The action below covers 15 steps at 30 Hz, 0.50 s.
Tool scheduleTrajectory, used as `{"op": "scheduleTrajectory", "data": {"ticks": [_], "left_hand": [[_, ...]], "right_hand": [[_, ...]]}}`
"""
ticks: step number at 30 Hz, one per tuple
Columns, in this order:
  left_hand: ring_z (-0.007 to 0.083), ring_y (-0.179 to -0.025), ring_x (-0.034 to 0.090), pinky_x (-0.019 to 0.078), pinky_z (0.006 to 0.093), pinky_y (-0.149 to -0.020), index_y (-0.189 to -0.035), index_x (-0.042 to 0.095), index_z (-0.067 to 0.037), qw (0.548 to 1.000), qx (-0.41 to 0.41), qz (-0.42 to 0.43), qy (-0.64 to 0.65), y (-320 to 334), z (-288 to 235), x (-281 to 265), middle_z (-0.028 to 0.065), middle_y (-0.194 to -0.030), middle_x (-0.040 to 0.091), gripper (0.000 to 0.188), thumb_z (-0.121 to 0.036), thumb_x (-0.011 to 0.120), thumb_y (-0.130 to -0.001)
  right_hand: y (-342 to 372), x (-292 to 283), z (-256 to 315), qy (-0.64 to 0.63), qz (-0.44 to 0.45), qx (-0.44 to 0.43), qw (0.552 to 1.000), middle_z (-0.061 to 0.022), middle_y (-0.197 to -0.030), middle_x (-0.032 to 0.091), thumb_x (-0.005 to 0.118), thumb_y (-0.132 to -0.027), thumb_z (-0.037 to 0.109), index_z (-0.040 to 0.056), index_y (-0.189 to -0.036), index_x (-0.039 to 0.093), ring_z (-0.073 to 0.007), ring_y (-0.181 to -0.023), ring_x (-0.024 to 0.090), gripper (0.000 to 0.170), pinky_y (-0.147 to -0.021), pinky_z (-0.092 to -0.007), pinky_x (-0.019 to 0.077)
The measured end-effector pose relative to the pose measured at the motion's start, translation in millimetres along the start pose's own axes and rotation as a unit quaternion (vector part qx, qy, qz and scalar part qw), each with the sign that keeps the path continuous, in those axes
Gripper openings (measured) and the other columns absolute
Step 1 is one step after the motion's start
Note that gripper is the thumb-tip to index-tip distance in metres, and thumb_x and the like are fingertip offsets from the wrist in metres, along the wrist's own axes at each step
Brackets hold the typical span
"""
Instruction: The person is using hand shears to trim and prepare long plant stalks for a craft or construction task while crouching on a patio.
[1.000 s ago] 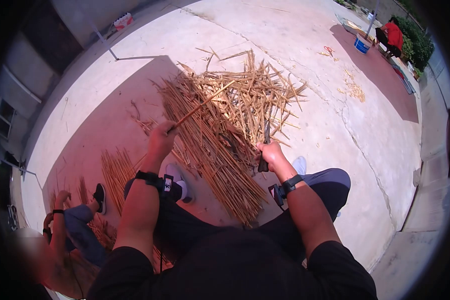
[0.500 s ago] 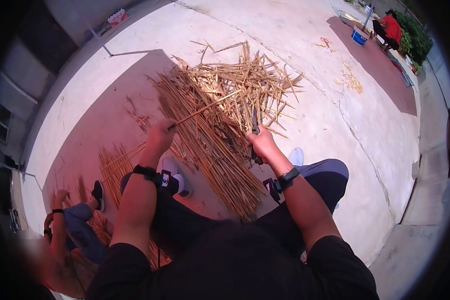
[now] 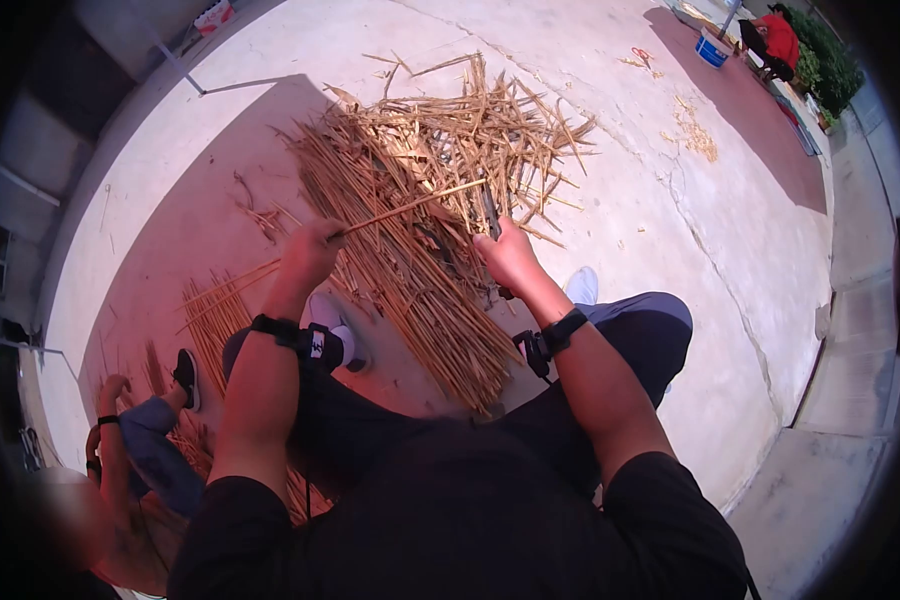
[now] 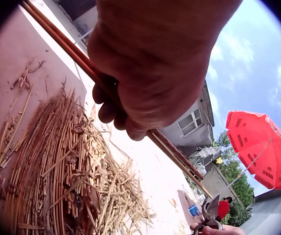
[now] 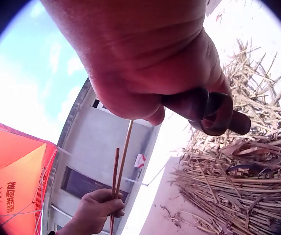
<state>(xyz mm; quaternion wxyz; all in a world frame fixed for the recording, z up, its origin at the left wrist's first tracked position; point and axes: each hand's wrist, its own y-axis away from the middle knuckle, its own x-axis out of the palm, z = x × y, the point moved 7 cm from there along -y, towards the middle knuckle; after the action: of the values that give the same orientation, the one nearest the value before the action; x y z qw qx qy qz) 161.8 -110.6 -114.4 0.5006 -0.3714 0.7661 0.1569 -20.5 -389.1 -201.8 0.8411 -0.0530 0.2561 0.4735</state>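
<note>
"What do you see from above, the head view?"

"The left hand [image 3: 312,258] holds slim stalks [image 3: 410,207] slanting over the long bundle [image 3: 400,270] on the ground. The right hand [image 3: 510,258] grips dark shears [image 3: 491,212], just beside the tip of the longer stalk. Short, pale pieces [image 3: 480,130] lie heaped beyond."

"Anyone else about?"

"Somebody in red [image 3: 781,45] crouches by a blue-and-white bucket [image 3: 712,50], and another person [image 3: 150,450] sits over at the left."

"And the left wrist view?"

"That hand's fingers are curled round two stalks, one reaching further than the other. The longer one ends right at the shears, whose blades stand parted. Whether it touches them, I can't tell. There's a red umbrella [image 4: 263,149] up against the sky."

"The right wrist view, then?"

"The hand is wrapped about the dark handles, but its palm hides most of the fingers, so I can't say how each one lies. Below it, the left hand pinches both stalks between thumb and fingers, upright in that view. The bundle and loose pieces spread out on the other side."
</note>
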Motion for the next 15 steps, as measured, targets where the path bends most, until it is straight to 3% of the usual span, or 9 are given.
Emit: {"op": "scheduleTrajectory", "data": {"ticks": [1, 2, 5, 15], "left_hand": [[0.0347, -0.093, 0.069, 0.0537, 0.0417, -0.081, -0.103, 0.073, -0.007, 1.000, 0.000, 0.002, -0.005, 1.2, -1.7, -1.0, 0.0155, -0.095, 0.071, 0.022, -0.013, 0.072, -0.082], [0.0348, -0.093, 0.069, 0.0536, 0.0418, -0.081, -0.103, 0.073, -0.007, 1.000, -0.001, 0.003, -0.010, 1.8, -2.6, -2.2, 0.0158, -0.095, 0.071, 0.022, -0.012, 0.072, -0.082], [0.0353, -0.088, 0.067, 0.0528, 0.0417, -0.079, -0.099, 0.071, -0.002, 1.000, 0.024, -0.014, 0.005, 3.3, -4.2, -4.5, 0.0166, -0.089, 0.068, 0.020, -0.010, 0.074, -0.080], [0.0340, -0.088, 0.069, 0.0533, 0.0404, -0.079, -0.100, 0.072, -0.002, 1.000, 0.020, -0.007, 0.005, 6.2, -0.2, -4.0, 0.0168, -0.091, 0.070, 0.021, -0.009, 0.072, -0.081]], "right_hand": [[0.0, 0.8, -0.6, 0.004, -0.018, -0.017, 1.000, -0.0140, -0.081, 0.069, 0.066, -0.090, 0.021, -0.0022, -0.107, 0.059, -0.0259, -0.074, 0.065, 0.029, -0.071, -0.0395, 0.0511], [0.1, 1.7, -3.5, 0.003, -0.016, -0.017, 1.000, -0.0140, -0.081, 0.069, 0.066, -0.090, 0.021, -0.0022, -0.107, 0.059, -0.0259, -0.074, 0.065, 0.029, -0.071, -0.0395, 0.0511], [5.6, 0.3, 3.7, 0.010, -0.001, -0.010, 1.000, -0.0175, -0.086, 0.069, 0.066, -0.090, 0.021, -0.0027, -0.108, 0.059, -0.0293, -0.080, 0.067, 0.030, -0.075, -0.0403, 0.0514], [10.8, -4.9, 9.4, 0.049, -0.004, -0.004, 0.999, -0.0257, -0.098, 0.069, 0.068, -0.090, 0.023, -0.0030, -0.108, 0.060, -0.0388, -0.095, 0.067, 0.033, -0.084, -0.0434, 0.0507]]}}
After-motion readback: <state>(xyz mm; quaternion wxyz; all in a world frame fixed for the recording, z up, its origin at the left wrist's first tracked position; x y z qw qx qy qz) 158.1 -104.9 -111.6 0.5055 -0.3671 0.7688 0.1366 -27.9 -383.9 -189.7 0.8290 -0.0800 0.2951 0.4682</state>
